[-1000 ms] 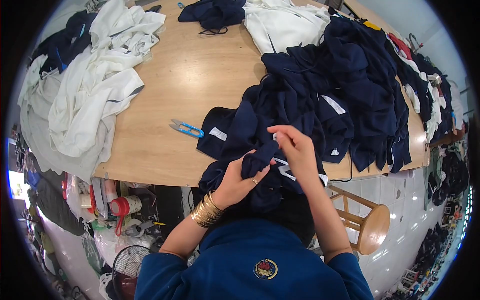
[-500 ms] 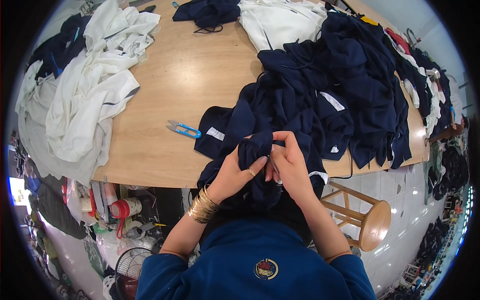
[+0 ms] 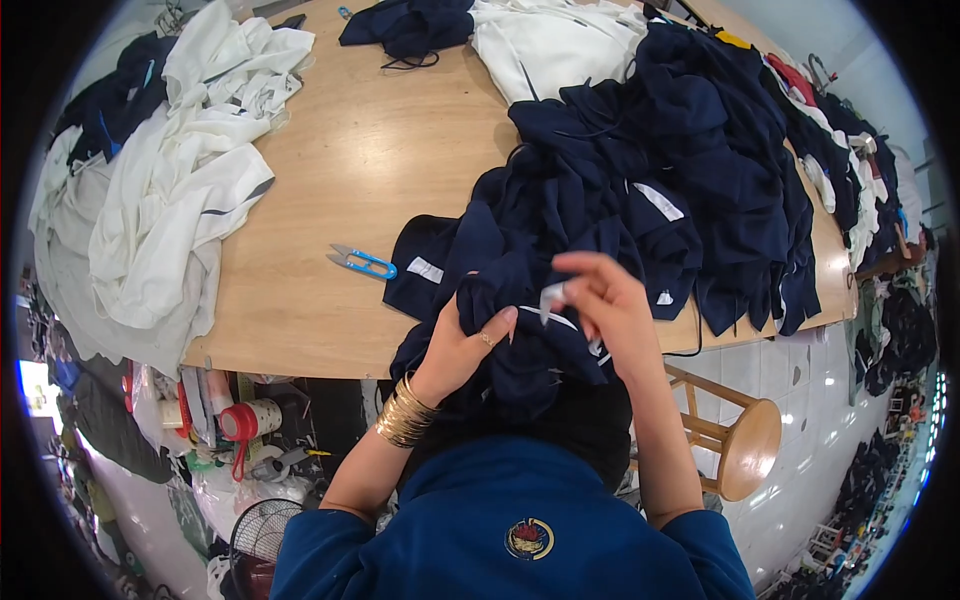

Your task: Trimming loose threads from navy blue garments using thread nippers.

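Bunched navy fabric, part of a garment [image 3: 497, 275], is gripped by my left hand [image 3: 462, 338], its thumb pressed on top and its fingers hidden in the folds. My right hand [image 3: 612, 310] hovers just right of those folds, index finger stretched out and blurred. At its curled fingers shows a small pale, pointed thing [image 3: 550, 300], too smeared to name. White trim runs along the fabric below it. Blue-handled thread snips [image 3: 363, 261] lie on the table left of the garment, beside a white label [image 3: 426, 270] on navy cloth.
A large heap of navy garments [image 3: 700, 130] covers the table's right side. White garments [image 3: 180, 200] are piled at the left, and white cloth [image 3: 555, 45] lies at the far side. A wooden stool [image 3: 750, 450] stands below right; a wire-caged fan [image 3: 262, 535] is below left.
My right hand has pulled away from the left, up and to the right, and its index finger has straightened. White trim on the garment now shows. My left hand still grips the fabric.
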`<control>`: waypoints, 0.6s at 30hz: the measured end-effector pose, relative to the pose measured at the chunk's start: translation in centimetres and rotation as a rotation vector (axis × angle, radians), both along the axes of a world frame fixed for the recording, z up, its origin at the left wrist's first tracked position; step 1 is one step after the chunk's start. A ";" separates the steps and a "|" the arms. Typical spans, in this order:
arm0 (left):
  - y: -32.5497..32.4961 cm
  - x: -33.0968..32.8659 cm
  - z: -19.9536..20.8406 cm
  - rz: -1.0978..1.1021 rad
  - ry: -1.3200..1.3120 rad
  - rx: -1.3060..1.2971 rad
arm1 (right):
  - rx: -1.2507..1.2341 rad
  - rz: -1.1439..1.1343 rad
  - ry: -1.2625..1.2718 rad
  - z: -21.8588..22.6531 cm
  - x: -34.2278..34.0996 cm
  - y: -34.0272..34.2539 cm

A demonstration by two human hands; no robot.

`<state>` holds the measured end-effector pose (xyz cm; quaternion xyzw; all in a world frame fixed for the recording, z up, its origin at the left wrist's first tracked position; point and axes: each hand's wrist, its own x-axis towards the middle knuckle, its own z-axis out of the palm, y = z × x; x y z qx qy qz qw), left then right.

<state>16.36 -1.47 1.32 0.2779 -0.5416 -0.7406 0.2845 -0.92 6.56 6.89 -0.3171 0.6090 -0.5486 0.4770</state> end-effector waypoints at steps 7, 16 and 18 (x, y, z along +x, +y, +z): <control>-0.9 -0.8 2.0 -0.171 -0.001 0.097 | -0.092 0.034 -0.296 -0.7 3.0 -3.3; -0.6 -1.9 1.3 -0.182 -0.062 0.084 | 0.028 -0.058 -0.049 -2.9 2.2 -2.6; -0.8 -2.1 0.9 -0.135 -0.038 0.082 | 0.060 -0.066 -0.112 -2.4 2.3 -2.4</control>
